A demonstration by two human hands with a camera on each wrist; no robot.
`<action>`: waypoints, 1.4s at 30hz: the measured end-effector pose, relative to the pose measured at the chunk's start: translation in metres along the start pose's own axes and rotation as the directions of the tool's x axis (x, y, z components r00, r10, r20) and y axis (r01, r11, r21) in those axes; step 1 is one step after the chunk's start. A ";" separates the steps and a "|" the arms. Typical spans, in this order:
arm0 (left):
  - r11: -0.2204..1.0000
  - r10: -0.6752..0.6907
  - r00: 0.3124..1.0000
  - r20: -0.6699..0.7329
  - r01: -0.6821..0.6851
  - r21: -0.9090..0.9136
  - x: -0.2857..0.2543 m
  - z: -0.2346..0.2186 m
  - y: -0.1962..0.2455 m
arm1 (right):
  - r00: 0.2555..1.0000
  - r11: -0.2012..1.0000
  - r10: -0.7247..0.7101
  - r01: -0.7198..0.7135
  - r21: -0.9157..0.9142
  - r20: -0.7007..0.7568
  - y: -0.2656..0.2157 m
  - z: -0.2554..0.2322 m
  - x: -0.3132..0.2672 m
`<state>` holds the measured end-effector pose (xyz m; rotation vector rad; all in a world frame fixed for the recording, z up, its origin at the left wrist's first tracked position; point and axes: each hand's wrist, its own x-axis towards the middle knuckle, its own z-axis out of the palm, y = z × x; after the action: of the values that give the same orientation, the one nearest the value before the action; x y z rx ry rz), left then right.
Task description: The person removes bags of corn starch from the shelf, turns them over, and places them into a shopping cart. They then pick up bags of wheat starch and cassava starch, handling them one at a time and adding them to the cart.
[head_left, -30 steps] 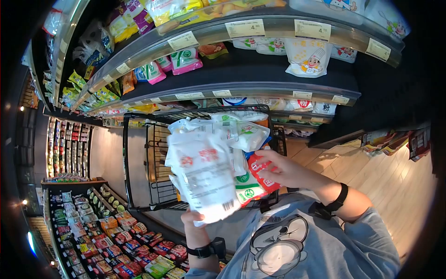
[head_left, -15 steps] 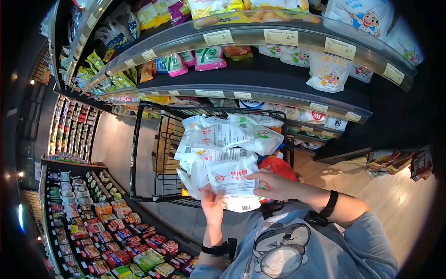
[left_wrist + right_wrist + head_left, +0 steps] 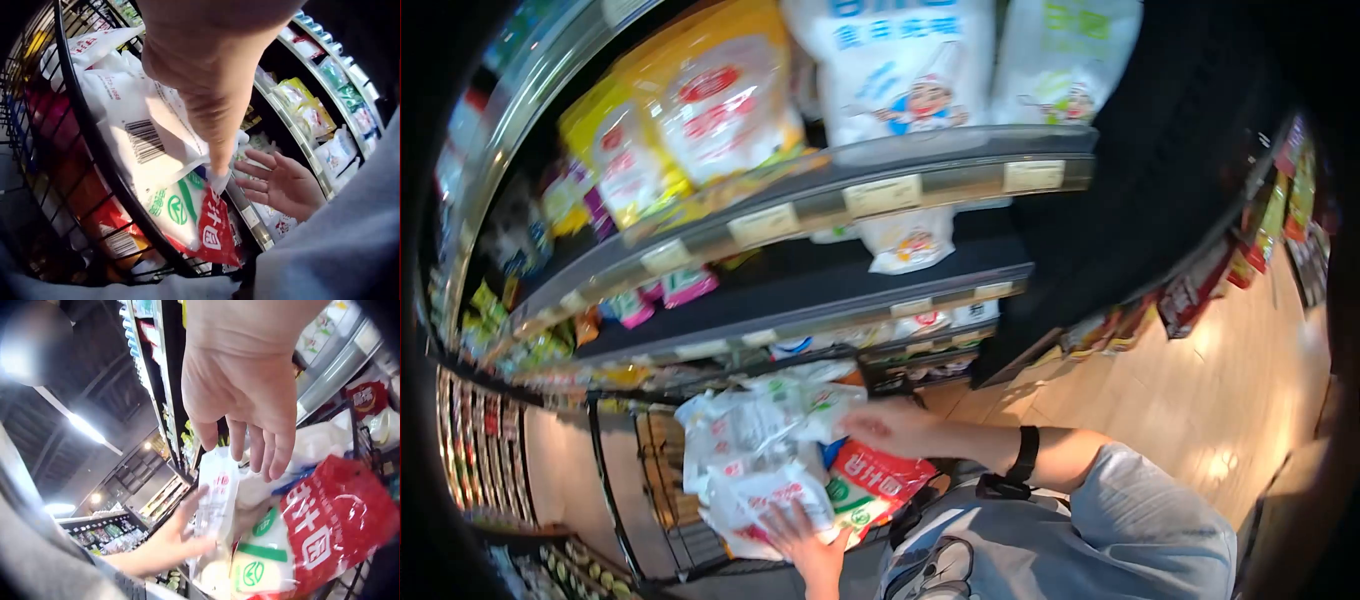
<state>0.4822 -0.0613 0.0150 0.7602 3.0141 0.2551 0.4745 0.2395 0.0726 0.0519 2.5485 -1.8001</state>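
Note:
In the head view the left hand [image 3: 802,545] lies with spread fingers on a white bag [image 3: 750,500] at the near side of the cart's pile. The right hand [image 3: 890,428], slightly blurred, is over the pile's right side, above a red, white and green bag [image 3: 878,480]. From the right wrist view, the right hand [image 3: 244,403] hangs with loose fingers and holds nothing, above the white bags and the red bag [image 3: 334,519]. The left wrist view has the left hand [image 3: 206,81] on a white bag with a barcode [image 3: 147,140], beside the right hand's open palm [image 3: 284,184].
A black wire cart [image 3: 615,500] surrounds the bags. Beyond it stand shelves with a price-tag rail [image 3: 880,195], large white bags [image 3: 910,80] and yellow bags [image 3: 725,100]. Wooden floor [image 3: 1180,380] extends to the right, beside hanging red packets [image 3: 1190,300].
The head view has shifted toward the shelves and right. The right hand has come off the front white bag and lifted away; the left hand now lies flat on that bag, which sits lower.

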 end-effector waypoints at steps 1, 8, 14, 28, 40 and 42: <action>0.999 0.015 0.997 -0.072 -0.019 -0.050 0.001 -0.005 0.004 | 0.983 0.990 0.041 -0.017 0.137 -0.176 0.022 -0.013 0.007; 0.963 0.056 0.973 -0.225 -0.112 -0.247 0.020 -0.044 0.036 | 0.489 0.998 -0.014 0.063 0.020 -0.872 0.090 -0.159 0.022; 0.895 0.103 0.939 -0.328 -0.231 -0.381 0.048 -0.065 0.072 | 0.509 0.978 -0.147 -0.055 -0.203 -0.848 0.122 -0.208 0.071; 0.881 -0.037 0.940 -0.340 -0.130 -0.456 0.014 -0.064 0.081 | 0.693 0.972 -0.081 -0.106 -0.211 -0.716 0.073 -0.230 0.111; 0.861 -0.083 0.944 -0.320 -0.094 -0.500 0.010 -0.062 0.070 | 0.696 0.993 0.088 -0.006 0.116 -0.712 0.055 -0.214 0.072; 0.849 -0.095 0.944 -0.317 -0.090 -0.521 0.009 -0.062 0.070 | 0.707 0.996 0.034 0.033 0.081 -0.706 0.061 -0.212 0.069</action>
<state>0.5029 -0.0054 0.0875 0.7064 2.9721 1.2747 0.4082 0.4605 0.0838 0.9343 2.8879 -2.2156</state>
